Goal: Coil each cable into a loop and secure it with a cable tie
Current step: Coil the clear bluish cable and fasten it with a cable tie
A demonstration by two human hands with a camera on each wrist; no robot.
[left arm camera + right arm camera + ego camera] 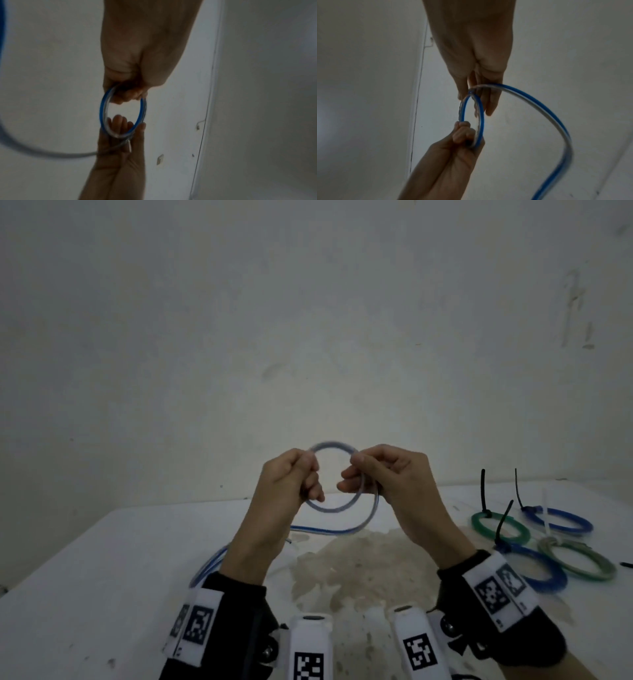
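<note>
Both hands hold a blue-and-clear cable loop in the air above the surface.

Left hand (287, 491) fingers curled, pinching the loop (334, 477) at its 9 o'clock side; right hand (390, 477) fingers curled, pinching it at 3 o'clock. Loop upright, roughly round, off the surface (102, 559). Rest of the cable (329, 530) trails from the right hand down toward 7 o'clock, lying on the surface under the left wrist. At 3 o'clock on the surface, well apart from the hands: four finished coils, green (498, 527), blue (561, 520), blue (537, 568), pale green (579, 559), each bound with a tie; three black tie tails stick up, one white. Wall (308, 320) behind.
</note>
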